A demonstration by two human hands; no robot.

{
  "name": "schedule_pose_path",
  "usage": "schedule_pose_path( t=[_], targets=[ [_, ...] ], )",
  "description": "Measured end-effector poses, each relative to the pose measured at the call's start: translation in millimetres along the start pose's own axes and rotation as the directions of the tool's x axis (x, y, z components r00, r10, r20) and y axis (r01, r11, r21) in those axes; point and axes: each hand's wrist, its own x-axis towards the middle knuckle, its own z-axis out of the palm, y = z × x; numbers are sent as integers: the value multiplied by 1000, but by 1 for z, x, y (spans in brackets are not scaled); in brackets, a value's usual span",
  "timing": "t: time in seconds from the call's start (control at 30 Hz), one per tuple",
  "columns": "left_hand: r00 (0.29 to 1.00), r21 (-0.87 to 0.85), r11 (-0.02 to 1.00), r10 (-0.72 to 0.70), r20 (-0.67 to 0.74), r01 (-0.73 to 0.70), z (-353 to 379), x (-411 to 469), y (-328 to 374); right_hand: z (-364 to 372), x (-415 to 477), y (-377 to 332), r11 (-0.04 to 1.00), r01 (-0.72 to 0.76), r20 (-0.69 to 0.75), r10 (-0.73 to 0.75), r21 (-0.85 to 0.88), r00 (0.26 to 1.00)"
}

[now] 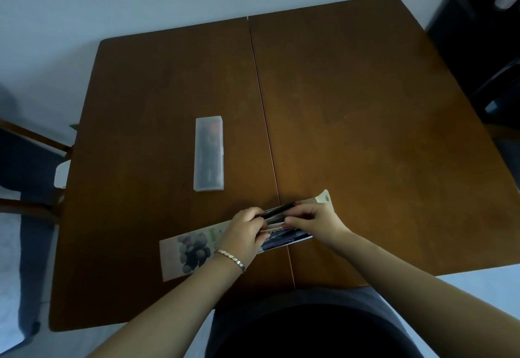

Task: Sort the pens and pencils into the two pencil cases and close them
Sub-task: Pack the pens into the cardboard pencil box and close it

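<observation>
A translucent white pencil case (208, 153) lies shut on the brown table (365, 104), with dark and orange shapes showing through its lid. Nearer me lies a flat printed pencil case (187, 250) with a picture of round fruit on it, its far end (323, 198) open. My left hand (244, 234) and my right hand (312, 218) meet over its middle. Both pinch a black pen (281, 208) that lies slanted above the case. Dark pens (284, 238) show inside the case under my hands.
A seam (264, 110) runs down the middle of the table. A chair with a dark seat (25, 158) stands at the left edge. Dark objects (484, 48) fill the far right corner beside the table.
</observation>
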Motion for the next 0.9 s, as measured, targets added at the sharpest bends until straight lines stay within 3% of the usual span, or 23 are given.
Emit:
schedule_pose_path(
  t=[0.13,0.33,0.5,0.57,0.63,0.77,0.9],
  targets=[
    [1000,-8,1000,9,-12,-9,0,0,0,14,9,-1,999,-8,-72,4,-50,997],
    [999,-36,999,-15,-46,14,0,-1,0,28,12,-9,1000,-7,-203,9,10,979],
    [999,28,1000,-5,-42,6,2,-6,-2,9,13,-20,972,85,-486,34,221,873],
    [999,64,998,-24,-37,26,5,-8,-3,-7,13,-27,906,125,-454,81,405,887],
    [999,87,996,-15,-31,18,6,-10,-3,-22,10,-30,868,103,-372,98,485,923],
    [997,49,999,18,-74,-15,7,-13,-7,-33,9,-19,948,-58,-208,129,314,970],
    [995,50,997,63,-83,-59,5,-15,-10,-33,12,-10,993,-91,-119,82,-70,989]
  ],
)
